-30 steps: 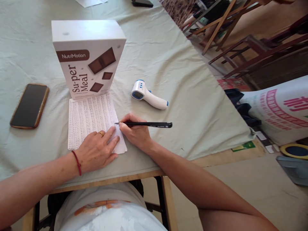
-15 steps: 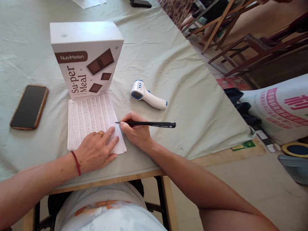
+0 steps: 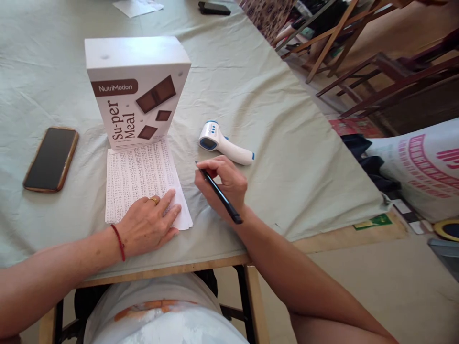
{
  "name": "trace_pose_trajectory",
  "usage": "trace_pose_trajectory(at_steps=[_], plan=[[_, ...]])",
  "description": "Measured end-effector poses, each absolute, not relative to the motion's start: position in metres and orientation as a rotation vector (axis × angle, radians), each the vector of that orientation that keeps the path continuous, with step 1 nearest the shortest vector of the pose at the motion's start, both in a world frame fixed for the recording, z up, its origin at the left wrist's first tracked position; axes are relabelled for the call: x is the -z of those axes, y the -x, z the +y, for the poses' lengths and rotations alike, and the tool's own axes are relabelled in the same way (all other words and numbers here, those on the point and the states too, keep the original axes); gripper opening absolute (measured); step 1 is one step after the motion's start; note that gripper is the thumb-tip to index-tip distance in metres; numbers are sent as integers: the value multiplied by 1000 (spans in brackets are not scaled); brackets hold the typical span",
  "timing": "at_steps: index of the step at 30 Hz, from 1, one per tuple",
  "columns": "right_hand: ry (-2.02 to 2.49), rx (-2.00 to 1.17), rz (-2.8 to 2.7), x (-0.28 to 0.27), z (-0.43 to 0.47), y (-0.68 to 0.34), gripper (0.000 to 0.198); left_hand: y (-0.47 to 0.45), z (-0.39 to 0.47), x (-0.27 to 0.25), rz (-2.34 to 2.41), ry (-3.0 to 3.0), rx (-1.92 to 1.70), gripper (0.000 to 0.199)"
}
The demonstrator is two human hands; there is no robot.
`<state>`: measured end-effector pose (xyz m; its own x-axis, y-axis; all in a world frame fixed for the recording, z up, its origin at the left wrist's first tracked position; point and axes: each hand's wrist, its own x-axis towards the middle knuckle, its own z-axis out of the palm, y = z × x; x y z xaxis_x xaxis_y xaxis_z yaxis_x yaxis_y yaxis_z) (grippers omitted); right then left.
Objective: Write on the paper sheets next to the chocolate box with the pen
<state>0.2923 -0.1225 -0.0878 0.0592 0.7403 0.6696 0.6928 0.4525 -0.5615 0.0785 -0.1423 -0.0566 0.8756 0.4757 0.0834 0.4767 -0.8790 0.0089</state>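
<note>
Flat on the lower part of a stack of handwritten paper sheets (image 3: 138, 172) rests my left hand (image 3: 150, 224), fingers stretched out. Dense rows of small writing cover most of the top sheet; its right strip is blank. My right hand (image 3: 224, 186) grips a black pen (image 3: 222, 198), raised off the paper to its right, with the tip pointing up and away. A white-and-blue infrared thermometer (image 3: 225, 145) lies just beyond the right hand. Behind the sheets stands a white NutriMotion box (image 3: 138, 52), touching or covering their far edge.
A smartphone (image 3: 52, 157) lies left of the papers. At the far side are a white paper (image 3: 138, 7) and a dark object (image 3: 214, 8). The cloth-covered table (image 3: 287, 157) ends at the right, beside wooden chairs (image 3: 387, 71) and a printed white sack (image 3: 426, 162).
My right hand has lifted the pen from the sheet and moved right and away, turning the pen. My left hand stays on the paper. The whole view has shifted slightly.
</note>
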Motion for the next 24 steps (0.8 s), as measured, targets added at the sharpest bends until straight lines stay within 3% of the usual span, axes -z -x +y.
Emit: trace_pose_trajectory(at_steps=[9,14,19,24], plan=[[1425,513,-2014,94,-109,-297,17,-78,-143,62,-499,3058,182,20],[1364,534,-2146,98,-107,-288,20,-77,-144,65,-477,3040,190,21],[1313,474,-2270,93,-102,-284,26,-76,-143,66,-483,3064,134,37],[1507,272,-2196,69,-80,-314,25,-77,-144,66,-481,3040,141,23]])
